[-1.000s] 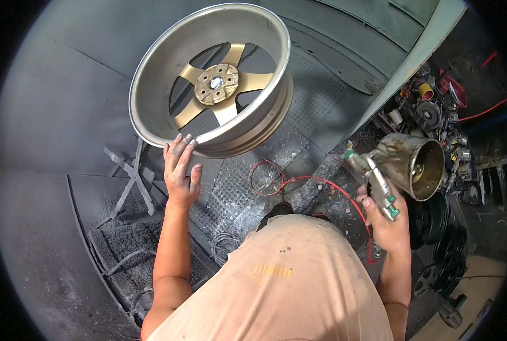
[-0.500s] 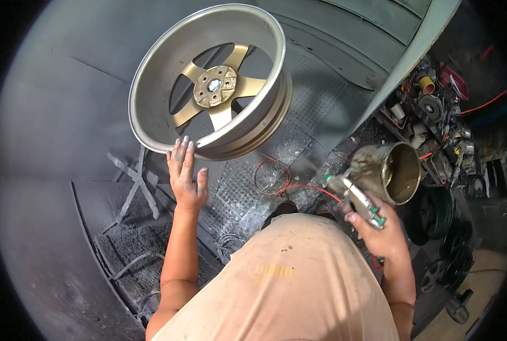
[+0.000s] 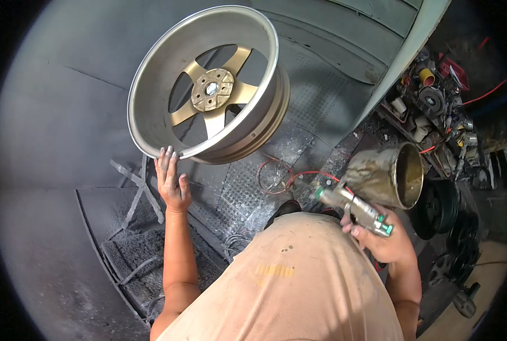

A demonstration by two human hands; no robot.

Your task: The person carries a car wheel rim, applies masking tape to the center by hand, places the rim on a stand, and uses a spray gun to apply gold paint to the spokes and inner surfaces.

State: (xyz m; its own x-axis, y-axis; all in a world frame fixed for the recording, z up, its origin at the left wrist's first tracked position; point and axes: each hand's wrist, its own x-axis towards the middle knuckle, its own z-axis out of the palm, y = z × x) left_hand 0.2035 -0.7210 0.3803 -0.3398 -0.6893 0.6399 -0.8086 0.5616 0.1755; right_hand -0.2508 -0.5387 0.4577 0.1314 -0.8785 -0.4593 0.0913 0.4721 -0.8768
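A large wheel rim [image 3: 145, 74] with a silver barrel and five gold spokes is tilted at the upper middle. My left hand [image 3: 174, 187] has its fingertips against the rim's lower lip, fingers stretched out, the thumb apart. At lower right, my right hand [image 3: 378, 236] grips a metal spray gun [image 3: 358, 207] with green fittings. Its large, paint-stained metal cup [image 3: 378, 176] tilts to the right, the opening showing. A thin red hose [image 3: 316, 173] curves over the floor behind the gun.
A dusty cross-shaped stand [image 3: 137, 182] and a crusted mat [image 3: 128, 256] lie at left. Grated floor [image 3: 230, 199] lies below the rim. A pale green metal panel [image 3: 361, 34] rises at top right. Beside it are cluttered tools and cans [image 3: 429, 108] and dark wheels [image 3: 435, 210].
My right hand and the spray gun have moved down and left. My left hand has slid slightly left and down with the rim's lip, and the rim has shifted a little.
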